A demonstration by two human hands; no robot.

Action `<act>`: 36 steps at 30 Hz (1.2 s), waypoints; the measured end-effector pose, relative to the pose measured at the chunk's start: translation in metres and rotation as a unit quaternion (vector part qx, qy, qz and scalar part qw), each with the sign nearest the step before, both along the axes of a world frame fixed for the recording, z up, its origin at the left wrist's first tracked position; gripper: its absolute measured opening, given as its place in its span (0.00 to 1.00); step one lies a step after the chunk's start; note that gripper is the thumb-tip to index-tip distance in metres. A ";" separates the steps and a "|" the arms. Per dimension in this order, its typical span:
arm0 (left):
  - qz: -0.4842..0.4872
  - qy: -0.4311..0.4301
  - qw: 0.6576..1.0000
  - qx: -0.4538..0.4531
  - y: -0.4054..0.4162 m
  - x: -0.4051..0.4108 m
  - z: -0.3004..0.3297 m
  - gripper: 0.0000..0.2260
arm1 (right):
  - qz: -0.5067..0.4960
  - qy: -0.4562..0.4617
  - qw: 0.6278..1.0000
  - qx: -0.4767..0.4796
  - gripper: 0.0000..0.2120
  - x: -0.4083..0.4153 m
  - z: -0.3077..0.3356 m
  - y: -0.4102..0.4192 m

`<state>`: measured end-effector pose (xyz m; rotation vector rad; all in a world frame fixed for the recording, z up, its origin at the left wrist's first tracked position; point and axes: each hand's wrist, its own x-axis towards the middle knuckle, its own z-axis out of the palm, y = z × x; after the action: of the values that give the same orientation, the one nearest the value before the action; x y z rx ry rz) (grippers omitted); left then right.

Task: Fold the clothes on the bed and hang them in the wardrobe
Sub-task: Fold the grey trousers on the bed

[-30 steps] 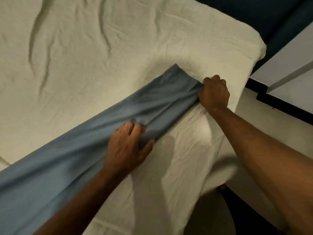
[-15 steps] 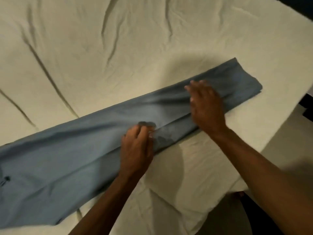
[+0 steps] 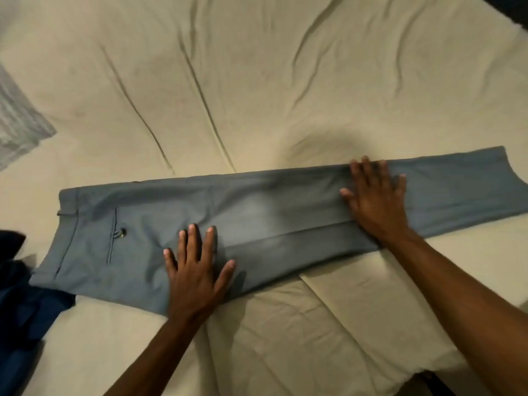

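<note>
trousers (image 3: 257, 218) lay flat on bed (image 3: 257, 81), waistband left, hems right | left hand (image 3: 194, 270), right hand (image 3: 374, 201) pressed flat, fingers spread

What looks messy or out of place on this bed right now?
Little stands out. The grey-blue trousers lie flat and lengthwise, with the left hand and right hand pressing them smooth. Only a dark blue garment sits crumpled at the left edge, and the bedsheet is creased.
</note>
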<state>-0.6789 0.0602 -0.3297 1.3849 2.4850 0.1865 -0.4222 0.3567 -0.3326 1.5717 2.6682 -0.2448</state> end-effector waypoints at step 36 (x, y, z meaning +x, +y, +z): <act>0.157 0.037 0.987 0.015 -0.096 -0.211 0.003 0.34 | 0.169 -0.033 0.984 -0.035 0.37 -0.146 -0.017 -0.186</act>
<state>-0.8901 -0.0355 -0.3266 1.0197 2.7608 0.2420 -0.5681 0.1709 -0.3495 1.0635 2.7807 -0.2629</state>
